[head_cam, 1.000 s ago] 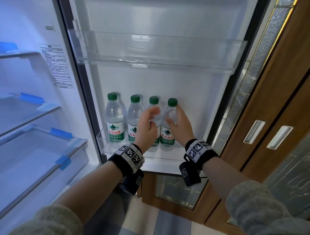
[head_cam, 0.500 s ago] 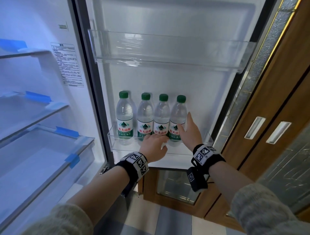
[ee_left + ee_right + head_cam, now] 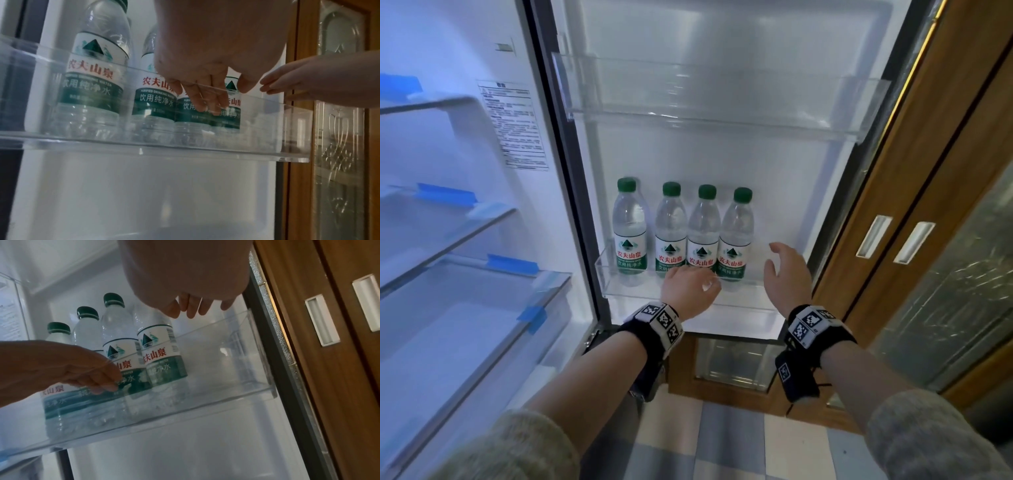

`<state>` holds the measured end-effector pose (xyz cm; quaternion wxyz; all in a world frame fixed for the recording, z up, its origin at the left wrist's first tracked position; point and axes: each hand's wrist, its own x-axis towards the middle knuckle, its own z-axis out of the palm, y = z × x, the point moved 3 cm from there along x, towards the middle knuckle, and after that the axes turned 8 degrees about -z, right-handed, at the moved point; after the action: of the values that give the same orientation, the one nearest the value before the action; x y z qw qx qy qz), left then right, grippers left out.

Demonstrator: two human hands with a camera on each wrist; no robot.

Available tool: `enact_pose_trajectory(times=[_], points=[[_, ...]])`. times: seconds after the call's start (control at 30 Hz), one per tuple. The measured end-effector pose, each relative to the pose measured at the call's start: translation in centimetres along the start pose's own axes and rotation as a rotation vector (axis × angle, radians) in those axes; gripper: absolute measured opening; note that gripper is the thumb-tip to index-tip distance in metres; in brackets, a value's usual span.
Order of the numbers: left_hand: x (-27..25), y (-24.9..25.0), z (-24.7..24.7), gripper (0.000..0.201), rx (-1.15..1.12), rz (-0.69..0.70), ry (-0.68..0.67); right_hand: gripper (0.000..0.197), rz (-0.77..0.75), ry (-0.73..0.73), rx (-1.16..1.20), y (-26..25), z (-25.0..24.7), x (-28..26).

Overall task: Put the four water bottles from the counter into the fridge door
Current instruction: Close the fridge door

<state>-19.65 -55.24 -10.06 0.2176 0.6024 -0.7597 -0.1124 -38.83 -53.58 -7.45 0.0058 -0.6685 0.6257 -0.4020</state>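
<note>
Four clear water bottles with green caps stand upright in a row in the lower clear door shelf [image 3: 758, 298]: the first bottle [image 3: 630, 233], the second bottle [image 3: 671, 236], the third bottle [image 3: 703, 236] and the fourth bottle [image 3: 736, 236]. My left hand [image 3: 690, 287] hangs with loosely curled fingers [image 3: 205, 97] at the shelf's front wall, before the two right bottles, holding nothing. My right hand [image 3: 786, 274] is open to the right of the fourth bottle, apart from it. The right wrist view shows the right hand [image 3: 191, 308] above the shelf's free right end.
A second clear door shelf [image 3: 722, 99] sits higher on the door. The fridge interior at left has glass shelves and a drawer [image 3: 465, 325] with blue tape. Wooden cabinet doors [image 3: 928, 205] stand close on the right. Tiled floor lies below.
My left hand let go of the third bottle and dropped to the shelf's front. My right hand came off the fourth bottle and drew back to the right.
</note>
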Motion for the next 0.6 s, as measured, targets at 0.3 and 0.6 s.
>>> enact_pose_trajectory(times=[0.3,0.6], points=[[-6.7,2.6,-0.7,0.034,0.144,0.085,0.055,0.028,-0.467,-0.124,0.051,-2.6,-1.9,-4.3],[-14.8,9.1,1.6,0.043,0.117,-0.021,0.155,0.032,-0.822,-0.226,0.121,-4.2,-6.9,-11.4]])
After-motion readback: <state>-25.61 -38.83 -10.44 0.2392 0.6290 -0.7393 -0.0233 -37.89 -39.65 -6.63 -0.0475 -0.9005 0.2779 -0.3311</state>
